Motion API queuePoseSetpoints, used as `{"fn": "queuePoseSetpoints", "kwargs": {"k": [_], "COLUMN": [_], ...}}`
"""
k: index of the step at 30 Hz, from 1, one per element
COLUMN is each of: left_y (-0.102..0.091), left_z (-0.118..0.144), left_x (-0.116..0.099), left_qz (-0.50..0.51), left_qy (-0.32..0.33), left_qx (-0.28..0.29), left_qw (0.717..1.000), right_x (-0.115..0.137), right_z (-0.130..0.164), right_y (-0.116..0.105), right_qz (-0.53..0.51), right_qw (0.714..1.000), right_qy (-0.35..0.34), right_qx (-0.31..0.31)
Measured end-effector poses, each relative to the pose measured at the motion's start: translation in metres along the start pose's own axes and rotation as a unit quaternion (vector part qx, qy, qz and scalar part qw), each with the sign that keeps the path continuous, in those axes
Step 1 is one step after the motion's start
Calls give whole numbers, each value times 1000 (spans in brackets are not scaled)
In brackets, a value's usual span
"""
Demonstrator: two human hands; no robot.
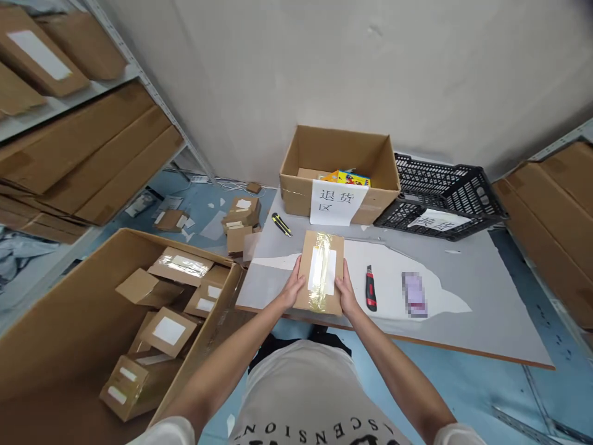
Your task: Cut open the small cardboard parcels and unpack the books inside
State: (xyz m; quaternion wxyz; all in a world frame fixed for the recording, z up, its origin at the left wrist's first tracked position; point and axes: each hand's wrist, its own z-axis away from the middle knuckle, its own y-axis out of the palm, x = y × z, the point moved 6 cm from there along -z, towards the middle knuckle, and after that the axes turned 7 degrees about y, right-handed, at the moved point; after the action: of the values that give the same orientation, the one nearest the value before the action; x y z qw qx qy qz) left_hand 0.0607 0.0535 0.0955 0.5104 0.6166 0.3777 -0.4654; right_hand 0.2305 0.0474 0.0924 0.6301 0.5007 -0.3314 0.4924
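Between both palms I hold a brown cardboard box [303, 296] at the table's front edge. Shiny clear tape runs down its top over a white label. My left hand [291, 285] grips its left side, and my right hand [346, 290] presses on its right side. To the right of the box lies a red and black utility knife [371, 290]. A yellow and black utility knife [281, 224] rests farther back on the left. Some blurred purple item [414, 294] lies toward the right.
Behind stands an open carton [296, 201] with a paper sign and colourful packs inside, beside a black plastic crate [445, 191]. A large carton [125, 247] holding several parcels is at my left. Shelves with boxes flank both sides; more boxes [241, 216] sit on the floor.
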Motion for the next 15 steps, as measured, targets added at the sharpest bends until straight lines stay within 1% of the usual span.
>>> {"fn": "queuePoseSetpoints", "kwargs": {"k": [3,6,8,10,15], "left_y": [27,42,45,45,36], "left_z": [-12,-17,-19,-19,-22], "left_x": [20,33,40,45,56], "left_qz": [-38,-71,-90,-102,-99], "left_qy": [-16,-33,-37,-35,-50], "left_qx": [16,19,21,21,28], "left_qw": [999,997,995,994,993], "right_x": [-5,-8,-10,-13,-21], "right_z": [-3,-5,-6,-8,-12], "right_y": [-39,-61,-69,-71,-69], "right_qz": [1,5,13,16,17], "right_qw": [1000,999,999,999,999], "right_qy": [20,30,34,37,32], "right_qx": [-13,-19,-23,-26,-25]}}
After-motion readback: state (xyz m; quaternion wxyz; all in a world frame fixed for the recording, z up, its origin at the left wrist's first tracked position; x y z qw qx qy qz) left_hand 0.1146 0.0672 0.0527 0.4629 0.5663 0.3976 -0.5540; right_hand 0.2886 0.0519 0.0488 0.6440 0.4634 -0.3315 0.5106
